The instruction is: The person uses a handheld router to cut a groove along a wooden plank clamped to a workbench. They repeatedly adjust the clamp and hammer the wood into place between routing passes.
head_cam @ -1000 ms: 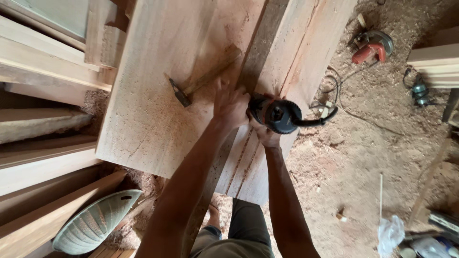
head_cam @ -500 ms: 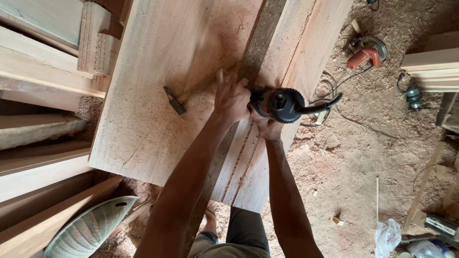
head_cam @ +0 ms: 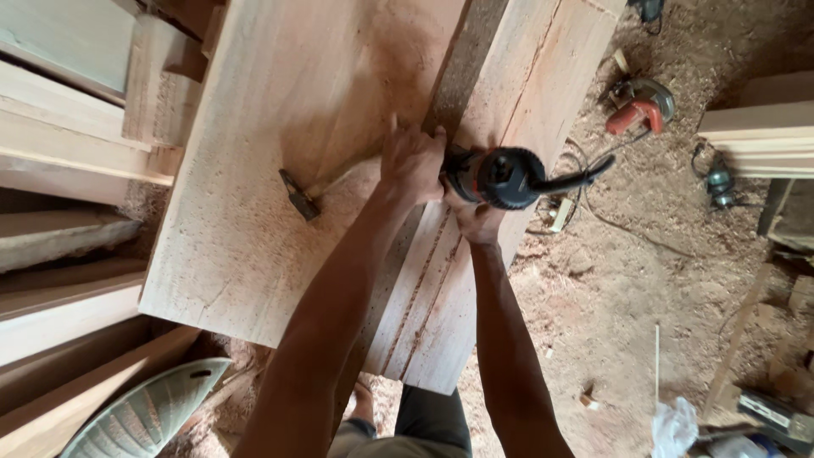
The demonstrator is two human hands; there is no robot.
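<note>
Fingers of both my left hand [head_cam: 413, 161] and right hand [head_cam: 476, 222] stay clamped on the black router [head_cam: 496, 176] (2 grooves behind it), now slightly farther up the plank [head_cam: 424, 305], so cutting continues.

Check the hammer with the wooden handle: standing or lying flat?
Lying flat: the wooden-handled hammer rests on its side on the broad pale plank, in sawdust.
</note>
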